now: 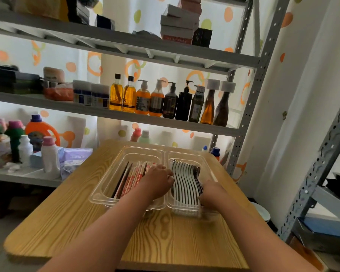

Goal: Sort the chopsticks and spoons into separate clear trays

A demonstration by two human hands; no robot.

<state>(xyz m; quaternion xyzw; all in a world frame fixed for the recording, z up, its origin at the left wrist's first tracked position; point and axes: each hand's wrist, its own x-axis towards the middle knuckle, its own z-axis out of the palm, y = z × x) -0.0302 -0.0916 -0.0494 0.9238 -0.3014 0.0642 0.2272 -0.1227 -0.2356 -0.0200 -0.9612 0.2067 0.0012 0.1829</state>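
Observation:
Two clear trays stand side by side on the wooden table [71, 228]. The left tray [104, 185] holds several chopsticks [129, 180], dark ones and red-and-white wrapped ones, lying lengthwise. The right tray [206, 160] holds a neat row of several metal spoons [184, 179]. My left hand [159, 181] lies over the divide between the trays, its fingers curled against the left edge of the spoon row. My right hand [210, 193] is at the near right end of the row, fingers curled onto the spoon handles.
Behind the table a grey metal shelf rack [126, 116] carries pump bottles [157, 99] and boxes. Detergent bottles [49, 156] and packets stand on a low shelf to the left. Another rack [320, 173] rises at the right.

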